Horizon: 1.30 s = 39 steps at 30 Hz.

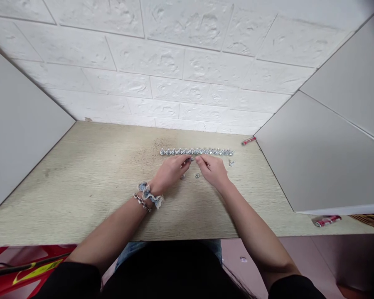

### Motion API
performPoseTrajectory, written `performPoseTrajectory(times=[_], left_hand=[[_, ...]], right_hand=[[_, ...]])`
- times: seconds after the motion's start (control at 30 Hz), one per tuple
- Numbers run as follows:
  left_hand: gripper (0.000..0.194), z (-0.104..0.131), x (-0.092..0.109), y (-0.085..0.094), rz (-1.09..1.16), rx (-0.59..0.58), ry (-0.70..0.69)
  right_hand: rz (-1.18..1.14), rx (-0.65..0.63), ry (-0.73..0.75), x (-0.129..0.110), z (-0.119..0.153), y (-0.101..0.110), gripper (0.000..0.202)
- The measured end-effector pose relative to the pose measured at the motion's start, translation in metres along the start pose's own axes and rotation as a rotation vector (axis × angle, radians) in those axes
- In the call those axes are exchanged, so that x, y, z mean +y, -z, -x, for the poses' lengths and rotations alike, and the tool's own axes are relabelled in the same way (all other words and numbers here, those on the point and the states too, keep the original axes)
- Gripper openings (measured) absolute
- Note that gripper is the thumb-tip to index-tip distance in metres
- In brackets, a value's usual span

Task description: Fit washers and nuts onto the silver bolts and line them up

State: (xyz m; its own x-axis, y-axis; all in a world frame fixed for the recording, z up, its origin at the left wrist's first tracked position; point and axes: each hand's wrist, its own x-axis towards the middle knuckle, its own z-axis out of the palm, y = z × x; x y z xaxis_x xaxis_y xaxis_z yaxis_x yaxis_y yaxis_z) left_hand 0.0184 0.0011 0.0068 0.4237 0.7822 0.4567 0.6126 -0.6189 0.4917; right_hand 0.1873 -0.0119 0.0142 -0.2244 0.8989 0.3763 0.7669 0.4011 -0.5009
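My left hand (173, 167) is closed in a pinch on a small metal bolt (191, 159), whose end pokes out toward the right. Close by it, the thumb and fingers of my right hand (212, 168) are pressed together; what they hold is hidden. Just beyond both hands runs a row of silver bolts with washers (180, 152), most standing upright. One loose bolt (232, 163) lies right of my right hand. A small round metal piece (197, 175) rests between my wrists, and another metal piece (183, 177) is partly covered by my left hand.
The wooden tabletop (106, 166) ends at a white brick-patterned wall (165, 87), with pale panels (324, 145) at both sides. A red battery-like cylinder (248, 141) lies by the right panel, another red cylinder (326, 221) near the front edge. A red object (28, 270) stands below, left.
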Motion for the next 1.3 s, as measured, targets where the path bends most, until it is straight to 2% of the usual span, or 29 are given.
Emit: performPoseTrajectory(times=[0.1, 0.23, 0.43, 0.53, 0.6, 0.73, 0.87, 0.97, 1.13, 1.27, 1.3], left_hand=[[0.020, -0.0003, 0.0006, 0.0008, -0.001, -0.004, 0.004], [0.021, -0.0001, 0.0006, 0.0010, 0.003, -0.006, -0.005], [0.025, 0.0012, -0.0017, -0.0017, 0.001, -0.039, -0.035], [0.027, 0.0012, -0.0008, -0.0020, -0.003, -0.067, -0.033], [0.028, 0.0012, 0.0000, -0.0018, -0.003, -0.078, -0.025], [0.027, 0.0015, -0.0011, -0.0026, -0.021, -0.066, -0.030], [0.025, 0.0016, -0.0045, -0.0037, -0.057, -0.022, -0.034], [0.022, 0.0011, -0.0048, -0.0030, -0.069, 0.001, -0.040], [0.024, 0.0005, -0.0006, 0.0000, -0.019, -0.047, -0.038], [0.023, 0.0005, 0.0014, 0.0003, 0.007, -0.080, -0.009], [0.023, 0.0005, 0.0017, 0.0001, 0.012, -0.090, -0.006]], right_hand=[[-0.020, 0.006, 0.113, -0.0002, -0.0006, -0.0023, 0.019], [-0.005, -0.009, 0.182, 0.0011, -0.0014, -0.0066, 0.021], [0.009, -0.035, 0.128, 0.0007, -0.0015, -0.0051, 0.019], [0.006, 0.015, 0.028, 0.0004, 0.0000, -0.0019, 0.046], [-0.011, 0.063, -0.022, 0.0004, 0.0007, 0.0002, 0.051], [0.005, 0.059, 0.027, 0.0002, -0.0004, 0.0012, 0.043], [-0.009, 0.015, 0.094, 0.0012, -0.0019, -0.0024, 0.013], [-0.007, 0.019, 0.113, 0.0027, -0.0018, -0.0051, 0.017], [-0.009, -0.030, 0.179, 0.0021, -0.0017, -0.0053, 0.021], [0.002, -0.063, 0.130, 0.0005, -0.0018, -0.0039, 0.020], [0.013, -0.068, 0.092, 0.0006, -0.0017, -0.0035, 0.025]])
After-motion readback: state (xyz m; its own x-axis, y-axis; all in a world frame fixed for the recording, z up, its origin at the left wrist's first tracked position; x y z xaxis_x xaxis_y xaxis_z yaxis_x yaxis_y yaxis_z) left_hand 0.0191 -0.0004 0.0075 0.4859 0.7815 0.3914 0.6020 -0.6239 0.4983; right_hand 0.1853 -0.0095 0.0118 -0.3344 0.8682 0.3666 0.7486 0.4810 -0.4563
